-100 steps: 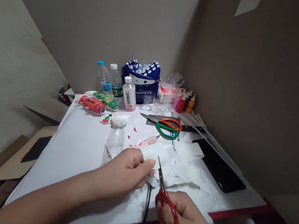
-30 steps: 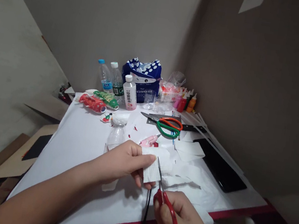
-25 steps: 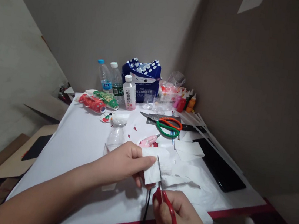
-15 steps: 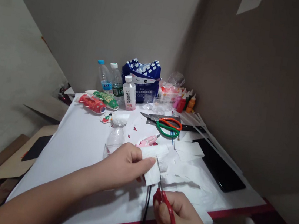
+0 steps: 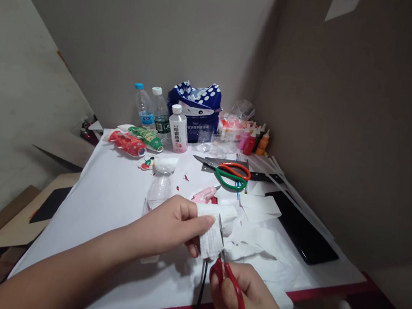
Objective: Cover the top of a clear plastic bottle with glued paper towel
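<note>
My left hand (image 5: 175, 227) pinches a folded piece of white textured tissue (image 5: 212, 238) between thumb and fingers, above the front of the table. In my right hand (image 5: 247, 295) are small red-handled scissors (image 5: 231, 285), with fingers through the loops. Their blades lie across the right part of the tissue, close to my left thumb tip. Just behind the tissue lies a pink glue gun (image 5: 205, 194), partly hidden. A clear plastic bottle piece (image 5: 160, 189) stands behind my left hand. Scraps of white paper (image 5: 260, 206) lie to the right.
Larger scissors with orange and green handles (image 5: 232, 174) lie mid-table. Bottles (image 5: 178, 130), a blue package (image 5: 197, 109) and paint bottles (image 5: 250, 143) stand at the back. A black phone-like slab (image 5: 303, 231) lies right; painted fish shapes (image 5: 128, 143) lie left. A black cord (image 5: 203, 283) crosses the front edge.
The scissor handles have spread wider apart and the blades have shifted slightly over the tissue. The tissue has turned a little in my left hand, showing more of its textured face.
</note>
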{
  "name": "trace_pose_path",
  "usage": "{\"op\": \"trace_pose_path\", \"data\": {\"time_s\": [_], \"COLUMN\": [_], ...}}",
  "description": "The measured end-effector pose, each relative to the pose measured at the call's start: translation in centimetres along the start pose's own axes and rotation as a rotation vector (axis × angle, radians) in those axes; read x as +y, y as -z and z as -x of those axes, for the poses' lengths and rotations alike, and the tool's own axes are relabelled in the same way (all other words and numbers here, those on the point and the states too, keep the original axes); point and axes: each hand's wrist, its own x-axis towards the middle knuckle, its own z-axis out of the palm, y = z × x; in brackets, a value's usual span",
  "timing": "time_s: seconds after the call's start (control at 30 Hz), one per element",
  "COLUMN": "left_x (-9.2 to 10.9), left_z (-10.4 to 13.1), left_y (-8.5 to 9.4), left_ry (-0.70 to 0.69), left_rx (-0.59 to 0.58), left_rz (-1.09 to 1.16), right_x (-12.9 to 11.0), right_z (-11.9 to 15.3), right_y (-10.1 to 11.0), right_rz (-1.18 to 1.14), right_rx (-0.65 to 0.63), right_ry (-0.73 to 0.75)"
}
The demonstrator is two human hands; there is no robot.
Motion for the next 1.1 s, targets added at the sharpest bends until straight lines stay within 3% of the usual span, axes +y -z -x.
{"op": "trace_pose_path", "data": {"time_s": [0.5,0.8,1.1], "left_x": [0.5,-0.2,-0.4], "left_z": [0.4,0.1,0.4], "left_y": [-0.2,-0.1,-0.3], "left_ry": [-0.066,-0.054,-0.104], "left_rx": [0.081,-0.011,0.027], "left_rz": [-0.15,0.13,-0.083], "right_x": [-0.2,-0.1,-0.1], "right_z": [0.2,0.1,0.1], "right_y": [0.2,0.2,0.1], "right_rz": [0.02,0.079,-0.005], "right_rx": [0.008,-0.003,0.004], "right_ry": [-0.025,-0.003,0.029]}}
